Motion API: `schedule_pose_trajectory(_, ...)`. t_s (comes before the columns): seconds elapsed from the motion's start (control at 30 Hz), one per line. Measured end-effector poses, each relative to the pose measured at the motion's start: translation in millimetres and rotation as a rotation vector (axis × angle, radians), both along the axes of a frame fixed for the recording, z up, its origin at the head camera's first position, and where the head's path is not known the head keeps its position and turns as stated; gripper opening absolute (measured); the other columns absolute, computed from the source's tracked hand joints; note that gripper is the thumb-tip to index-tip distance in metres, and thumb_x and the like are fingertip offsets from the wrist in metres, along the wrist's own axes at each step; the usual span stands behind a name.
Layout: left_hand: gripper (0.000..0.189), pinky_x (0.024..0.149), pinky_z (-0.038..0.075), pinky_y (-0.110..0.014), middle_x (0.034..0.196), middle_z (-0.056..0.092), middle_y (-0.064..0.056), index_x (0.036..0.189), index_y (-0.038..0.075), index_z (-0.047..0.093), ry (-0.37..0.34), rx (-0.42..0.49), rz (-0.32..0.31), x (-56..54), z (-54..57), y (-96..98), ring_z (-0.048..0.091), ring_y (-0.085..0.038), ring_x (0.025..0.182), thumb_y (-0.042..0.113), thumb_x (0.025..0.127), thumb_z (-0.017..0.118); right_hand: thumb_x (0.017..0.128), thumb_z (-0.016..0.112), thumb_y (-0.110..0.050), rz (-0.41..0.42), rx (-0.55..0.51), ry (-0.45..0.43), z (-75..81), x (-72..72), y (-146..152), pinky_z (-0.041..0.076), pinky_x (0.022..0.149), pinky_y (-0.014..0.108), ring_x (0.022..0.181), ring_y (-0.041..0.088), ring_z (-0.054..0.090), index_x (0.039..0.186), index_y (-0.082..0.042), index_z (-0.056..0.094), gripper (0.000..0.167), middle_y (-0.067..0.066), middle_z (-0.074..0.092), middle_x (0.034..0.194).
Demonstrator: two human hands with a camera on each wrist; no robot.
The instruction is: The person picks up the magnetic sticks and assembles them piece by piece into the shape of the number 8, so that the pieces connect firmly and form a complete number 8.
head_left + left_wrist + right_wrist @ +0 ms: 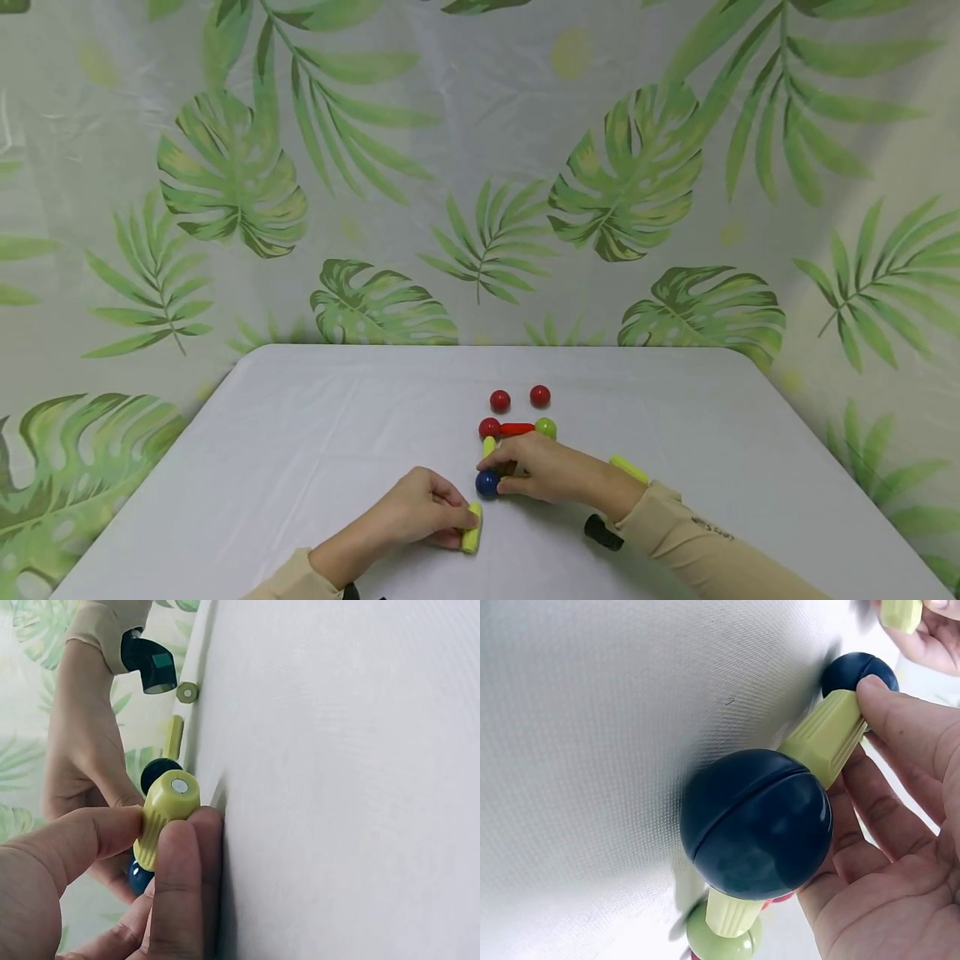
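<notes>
My left hand (427,508) pinches a yellow-green rod (472,529) between thumb and fingers, low over the front of the table. A round metal spot shows on the rod's end (179,786) in the left wrist view. To its right, my right hand (540,467) holds a dark blue ball (487,484), its thumb at the joint with a ribbed yellow-green rod (823,739). That rod runs to a second blue ball (756,823), hidden by the hand in the head view. A red ball (489,428), red rod (517,429) and green ball (546,428) stand behind.
Two loose red balls, one on the left (500,401) and one on the right (540,396), lie beyond the joined pieces. Another yellow-green rod (628,468) lies behind the right forearm. A white cloth (300,442) covers the table, with a leaf-patterned curtain (487,167) behind.
</notes>
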State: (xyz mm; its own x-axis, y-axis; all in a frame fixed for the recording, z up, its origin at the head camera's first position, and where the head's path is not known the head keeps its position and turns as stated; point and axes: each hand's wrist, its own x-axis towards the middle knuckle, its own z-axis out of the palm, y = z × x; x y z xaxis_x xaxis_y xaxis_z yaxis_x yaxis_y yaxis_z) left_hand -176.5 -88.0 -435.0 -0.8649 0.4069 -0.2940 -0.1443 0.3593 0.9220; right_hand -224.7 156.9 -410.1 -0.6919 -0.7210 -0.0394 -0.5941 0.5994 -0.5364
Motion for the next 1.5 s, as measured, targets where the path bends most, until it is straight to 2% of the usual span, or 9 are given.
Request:
schedule_pose_trajectory(0.33, 0.015, 0.062, 0.06, -0.02, 0.081, 0.08, -0.004, 0.094, 0.002, 0.08, -0.055, 0.034, 0.03, -3.8, -8.2, 6.8, 0.074, -0.009, 0.065, 0.014, 0.088, 0.087, 0.099, 0.078, -0.014, -0.011, 0.0, -0.01, 0.0, 1.4, 0, 0.058, 0.094, 0.024, 0.104, 0.003, 0.066, 0.132, -0.012, 0.076, 0.033, -0.002, 0.077, 0.126)
schedule_pose_trajectory(0.63, 0.014, 0.063, 0.06, -0.02, 0.081, 0.08, -0.005, 0.094, 0.002, 0.081, -0.069, 0.035, 0.036, -6.6, -7.2, 11.3, 0.074, -0.009, 0.066, 0.014, 0.09, 0.087, 0.099, 0.078, -0.015, 0.002, -0.001, 0.009, -0.9, 0.0, 1, 0.058, 0.095, 0.025, 0.101, 0.001, 0.065, 0.131, -0.012, 0.075, 0.033, -0.003, 0.077, 0.124)
schedule_pose_trajectory(0.97, 0.013, 0.063, 0.06, -0.02, 0.08, 0.079, -0.004, 0.095, 0.001, 0.079, -0.09, 0.061, 0.04, -6.4, -3.6, 13.2, 0.073, -0.008, 0.064, 0.012, 0.091, 0.085, 0.099, 0.078, -0.015, 0.0, -0.004, -0.009, 1.4, 0.8, 0, 0.059, 0.095, 0.024, 0.099, -0.001, 0.063, 0.132, -0.012, 0.075, 0.033, -0.003, 0.078, 0.123)
schedule_pose_trajectory(1.5, 0.015, 0.064, 0.061, -0.021, 0.08, 0.08, -0.005, 0.095, 0.001, 0.079, -0.085, 0.052, 0.059, -6.0, -4.8, 15.7, 0.073, -0.007, 0.063, 0.013, 0.091, 0.086, 0.099, 0.078, -0.015, 0.005, -0.014, -0.012, -0.8, 0.3, 2, 0.059, 0.093, 0.026, 0.098, -0.002, 0.062, 0.132, -0.012, 0.075, 0.033, -0.004, 0.077, 0.122)
